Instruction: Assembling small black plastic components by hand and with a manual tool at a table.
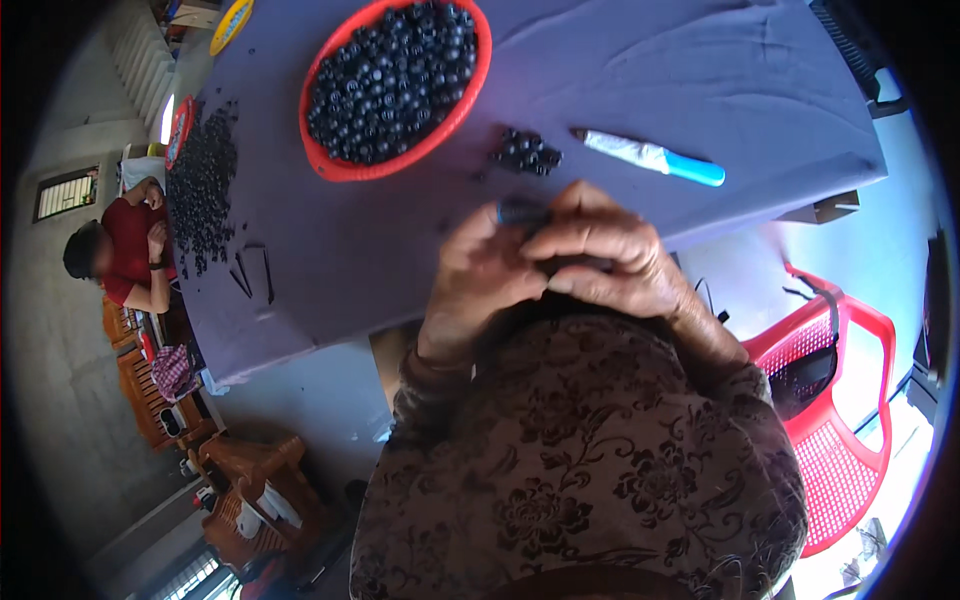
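My left hand and my right hand meet in front of my chest, close to the table's near edge. Their fingers are bent and pressed together around something small and dark, mostly hidden by the fingers. A dark piece shows at the left fingertips; its kind is unclear. Just beyond the hands lies a small heap of shiny black round parts. Farther off, a red oval basket is filled with similar black round pieces. A knife-like tool with a blue handle rests to the right of the heap.
Purple-grey cloth covers the table. Small dark pieces are scattered at its left, near two thin dark tools. Beyond them sits a person in a red shirt. A red plastic chair stands at right.
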Action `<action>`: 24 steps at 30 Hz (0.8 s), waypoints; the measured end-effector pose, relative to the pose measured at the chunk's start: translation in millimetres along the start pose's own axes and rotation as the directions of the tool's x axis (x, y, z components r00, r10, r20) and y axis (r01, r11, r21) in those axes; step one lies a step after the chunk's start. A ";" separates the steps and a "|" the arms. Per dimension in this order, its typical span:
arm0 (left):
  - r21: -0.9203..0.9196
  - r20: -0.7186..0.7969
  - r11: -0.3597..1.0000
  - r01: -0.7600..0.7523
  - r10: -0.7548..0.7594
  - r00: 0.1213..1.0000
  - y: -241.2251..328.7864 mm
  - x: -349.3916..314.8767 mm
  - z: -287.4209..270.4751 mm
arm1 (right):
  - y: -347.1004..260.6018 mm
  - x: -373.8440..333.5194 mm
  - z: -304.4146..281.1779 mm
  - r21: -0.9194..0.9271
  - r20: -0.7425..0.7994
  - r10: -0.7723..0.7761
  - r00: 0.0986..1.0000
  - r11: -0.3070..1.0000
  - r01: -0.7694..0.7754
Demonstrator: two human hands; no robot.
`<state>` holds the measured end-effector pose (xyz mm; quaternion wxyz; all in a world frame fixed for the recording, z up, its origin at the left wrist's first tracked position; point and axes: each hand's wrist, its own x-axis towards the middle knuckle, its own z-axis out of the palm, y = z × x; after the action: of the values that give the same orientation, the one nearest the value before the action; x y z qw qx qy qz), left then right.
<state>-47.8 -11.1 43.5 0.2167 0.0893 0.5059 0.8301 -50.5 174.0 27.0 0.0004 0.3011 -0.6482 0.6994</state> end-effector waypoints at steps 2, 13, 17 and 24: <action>-0.119 -0.032 0.980 0.158 -0.163 0.986 -5.2 -3.3 -6.0 | 3.5 -2.1 1.6 -0.044 0.025 -0.028 0.999 0.999 0.029; -0.200 0.005 0.920 0.338 -0.344 0.939 -27.3 -16.4 -19.9 | 3.1 -14.4 11.3 -0.168 -0.051 -0.005 0.999 0.986 -0.003; -0.196 0.043 0.917 0.348 -0.347 0.937 -29.5 -18.1 -28.4 | 0.2 -12.6 11.5 0.176 0.057 0.216 0.975 0.959 -0.223; -0.072 0.075 0.896 0.439 -0.434 0.898 -26.6 -21.0 -25.9 | -0.6 -10.3 9.9 0.610 0.298 0.439 0.847 0.595 -0.523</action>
<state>-31.5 -30.8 9.3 0.4156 -0.0122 0.4701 0.7785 -37.7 169.1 23.0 -0.3347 0.1342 -0.4072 0.8391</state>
